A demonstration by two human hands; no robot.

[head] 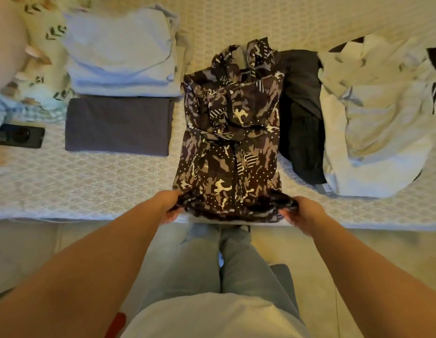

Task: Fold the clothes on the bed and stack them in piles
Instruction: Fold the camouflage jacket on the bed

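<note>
A dark phone lies beside a leaf-patterned pillow.

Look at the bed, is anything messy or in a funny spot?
Yes. A black phone lies on the bed's patterned white cover, beside the folded dark grey garment. To the right, a crumpled white garment and a black garment lie heaped, unfolded.

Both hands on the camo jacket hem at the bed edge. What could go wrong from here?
1. The camo jacket has sleeves bunched across its front; folding the hem up may trap those wrinkles.
2. Left hand and right hand grip only the hem corners, so the middle could sag and fold crooked.
3. The black garment lies against the jacket's right side and could get dragged along.
</note>
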